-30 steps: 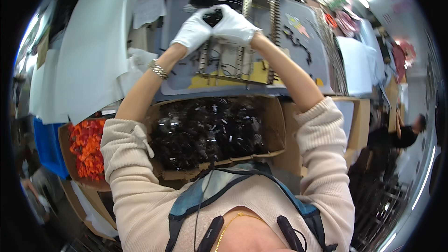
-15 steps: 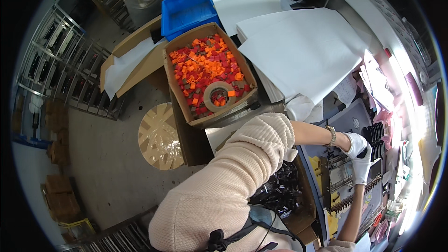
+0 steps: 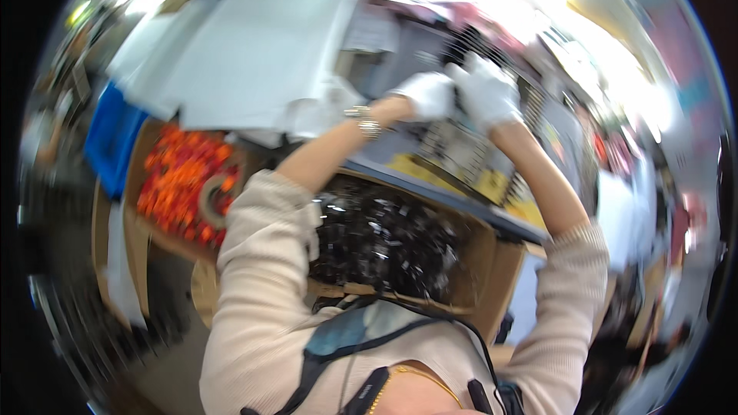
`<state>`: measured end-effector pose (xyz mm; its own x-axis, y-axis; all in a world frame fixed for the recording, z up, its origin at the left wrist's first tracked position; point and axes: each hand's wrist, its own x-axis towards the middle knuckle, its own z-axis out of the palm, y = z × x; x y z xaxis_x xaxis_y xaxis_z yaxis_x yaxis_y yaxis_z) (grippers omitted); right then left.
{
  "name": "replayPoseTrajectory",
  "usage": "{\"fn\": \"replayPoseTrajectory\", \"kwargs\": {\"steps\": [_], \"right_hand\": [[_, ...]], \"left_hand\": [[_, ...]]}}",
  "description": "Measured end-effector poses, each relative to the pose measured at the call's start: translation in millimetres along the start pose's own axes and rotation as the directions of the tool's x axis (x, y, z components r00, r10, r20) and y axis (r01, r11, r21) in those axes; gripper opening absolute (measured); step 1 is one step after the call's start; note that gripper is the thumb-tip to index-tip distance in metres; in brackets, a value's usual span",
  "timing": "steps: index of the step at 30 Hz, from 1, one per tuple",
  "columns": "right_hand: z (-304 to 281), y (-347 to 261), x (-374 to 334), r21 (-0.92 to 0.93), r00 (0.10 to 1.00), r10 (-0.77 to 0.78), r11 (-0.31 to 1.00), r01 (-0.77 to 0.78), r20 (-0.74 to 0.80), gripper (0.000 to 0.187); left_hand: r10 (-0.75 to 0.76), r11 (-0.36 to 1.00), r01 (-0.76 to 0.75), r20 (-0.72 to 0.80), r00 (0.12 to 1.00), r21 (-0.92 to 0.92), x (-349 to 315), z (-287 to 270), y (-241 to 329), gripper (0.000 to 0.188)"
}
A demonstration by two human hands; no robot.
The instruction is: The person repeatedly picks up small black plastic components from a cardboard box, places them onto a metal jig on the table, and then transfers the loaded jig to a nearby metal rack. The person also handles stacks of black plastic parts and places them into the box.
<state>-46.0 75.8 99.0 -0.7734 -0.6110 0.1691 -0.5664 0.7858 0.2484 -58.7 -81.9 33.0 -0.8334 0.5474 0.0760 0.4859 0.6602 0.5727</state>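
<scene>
Motion blurs this view. My left hand (image 3: 427, 97), in a white glove, is over the grey work surface with its fingertips near my right hand. My right hand (image 3: 486, 94), also white-gloved, reaches up toward a row of black pieces (image 3: 464, 44) at the back of the bench. Something dark lies between the two hands, too smeared to name. Fingers of both hands are too blurred to show a grip. Just below the hands is a metal rack with thin wires (image 3: 455, 150), yellow patches around it.
Against my front stands a cardboard box holding many shiny black pieces (image 3: 388, 242). To the left are a carton of orange and red clips (image 3: 181, 177) with a tape roll (image 3: 210, 201) on top, a blue bin (image 3: 110, 138) and large white sheets (image 3: 246, 54).
My view has swung to the right, so the bench and both hands now appear near the upper middle. My hands stay close together by the black pieces.
</scene>
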Motion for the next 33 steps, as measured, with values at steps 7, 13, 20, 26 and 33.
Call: {"fn": "replayPoseTrajectory", "kwargs": {"steps": [7, 13, 20, 26, 33], "right_hand": [[-46, 62, -144, 0.959, 0.890, 0.356, -0.089, -0.270, 0.283, 0.018], [-55, 111, -390, 0.797, 0.953, 0.192, 0.599, 0.076, -0.235, 0.042], [-49, 133, -582, 0.717, 0.248, 0.734, -0.433, -0.547, 0.632, 0.031], [48, 175, -643, 0.504, 0.754, 0.584, 0.574, -0.646, 0.301, 0.032], [84, 167, -670, 0.459, 0.864, 0.145, 0.798, -0.391, 0.483, 0.040]], "left_hand": [[0.041, -0.638, 0.101, 0.097, 0.994, -0.764, -107, 7, 52, 0.019], [-0.058, -0.746, 0.366, 0.602, 0.796, -0.556, -200, 93, 200, 0.020], [0.335, -0.379, 0.853, 0.806, 0.488, -0.359, -178, 218, 351, 0.014], [0.072, 0.891, -0.011, 0.116, 0.991, -0.455, -76, 350, 426, 0.046], [-0.024, 0.968, -0.089, 0.437, 0.899, 0.236, -82, 398, 412, 0.040]]}}
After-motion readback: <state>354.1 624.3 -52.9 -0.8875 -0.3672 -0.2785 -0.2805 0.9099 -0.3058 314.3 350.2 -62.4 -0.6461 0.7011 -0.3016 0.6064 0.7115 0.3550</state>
